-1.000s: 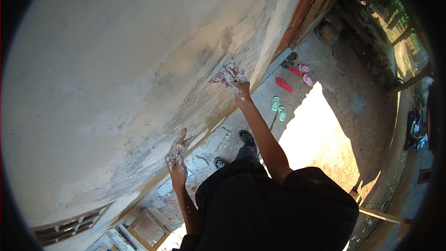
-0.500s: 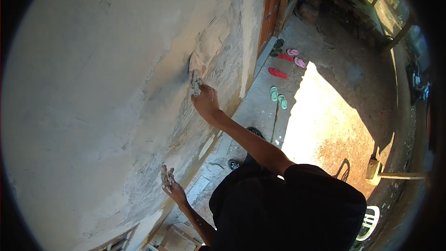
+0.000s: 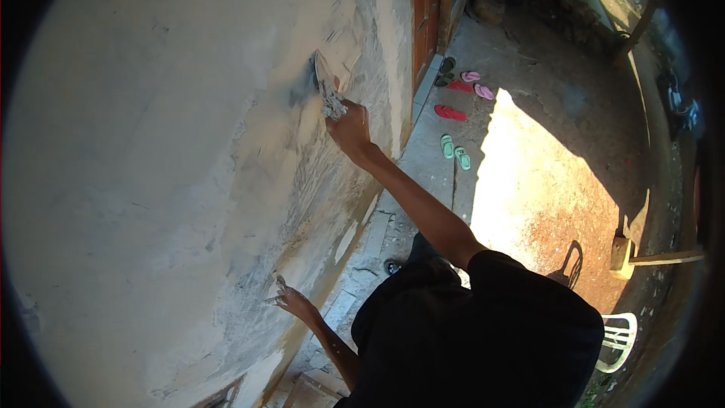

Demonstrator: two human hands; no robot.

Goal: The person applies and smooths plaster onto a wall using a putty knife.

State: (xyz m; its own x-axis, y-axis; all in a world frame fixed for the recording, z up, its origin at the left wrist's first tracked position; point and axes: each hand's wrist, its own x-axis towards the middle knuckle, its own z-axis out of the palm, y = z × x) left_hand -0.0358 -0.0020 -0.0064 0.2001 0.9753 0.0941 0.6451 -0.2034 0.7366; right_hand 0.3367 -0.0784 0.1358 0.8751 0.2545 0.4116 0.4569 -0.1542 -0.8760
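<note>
My right hand (image 3: pixel 349 130) is wrapped around the plaster-caked handle of a trowel (image 3: pixel 325 79). The trowel's thin blade lies against the wall (image 3: pixel 189 143), on a patch of damp, streaky plaster. Lower down, my left hand (image 3: pixel 294 304) is beside the wall, its fingers spread and smeared with pale plaster. Nothing shows in its grip. I cannot tell whether those fingertips touch the wall.
A brown wooden door (image 3: pixel 424 15) stands past the wall's far end. Several flip-flops, including green sandals (image 3: pixel 455 153), lie on the concrete floor (image 3: pixel 521 53). To the right are a white plastic chair (image 3: pixel 619 341) and a wooden post (image 3: pixel 621 258).
My right hand has moved the trowel up along the wall, and its blade now shows narrower. My left hand has shifted slightly right, its fingers now more spread. The whole view has shifted slightly.
</note>
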